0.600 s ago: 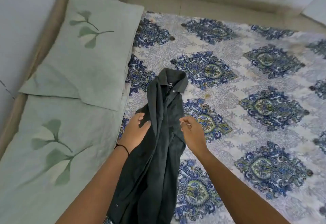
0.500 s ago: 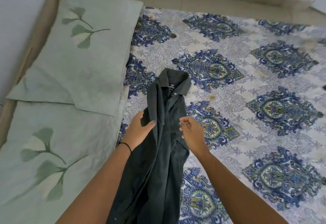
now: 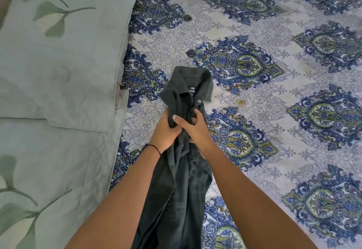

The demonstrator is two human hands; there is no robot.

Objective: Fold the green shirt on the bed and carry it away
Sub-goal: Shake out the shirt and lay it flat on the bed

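The dark green shirt point(image 3: 176, 195) lies lengthwise on the bed point(image 3: 274, 111), bunched into a narrow strip with its collar pointing away from me and a label and button showing. My left hand point(image 3: 164, 133) and my right hand point(image 3: 193, 129) meet side by side just below the collar, both gripping the gathered cloth. A thin black band circles my left wrist. The shirt's lower end runs out of view at the bottom edge between my forearms.
The bed sheet is white with blue and green medallions. A pale green pillow point(image 3: 64, 48) with a leaf print lies at the left, a second pillow point(image 3: 49, 180) below it, both touching the shirt's side of the bed. A strip of floor shows at the top.
Both hands have come together from either side of the shirt and closed on the cloth below the collar. The view has tilted down and moved closer to the bed.
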